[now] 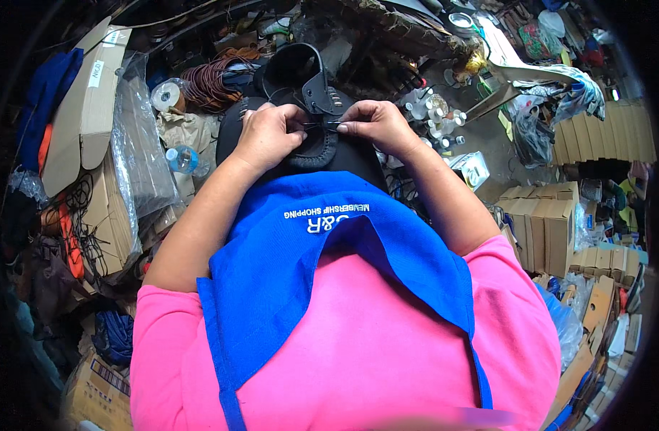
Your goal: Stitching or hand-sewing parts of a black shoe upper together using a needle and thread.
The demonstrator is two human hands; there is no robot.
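Note:
A black leather shoe [314, 153] with a tall curved ankle cuff [298, 68] rests on my lap, heavy stitching showing along its edge. Over its middle, my left hand [272, 135] pinches with thumb and index finger. My right hand [378, 126] pinches in the same way a short distance to the right. A thin strand, which looks like thread, runs between the two pinches; whether a needle is on it is too small to tell. A blue apron [272, 215] covers my front below the shoe.
At left stand cardboard sheets [82, 108], a spool [167, 96], coiled brown cord [215, 79] and a plastic bottle [182, 159]. Several small white bottles [437, 115] sit at right, near a white container [471, 170]. Cardboard boxes [541, 223] are stacked farther right.

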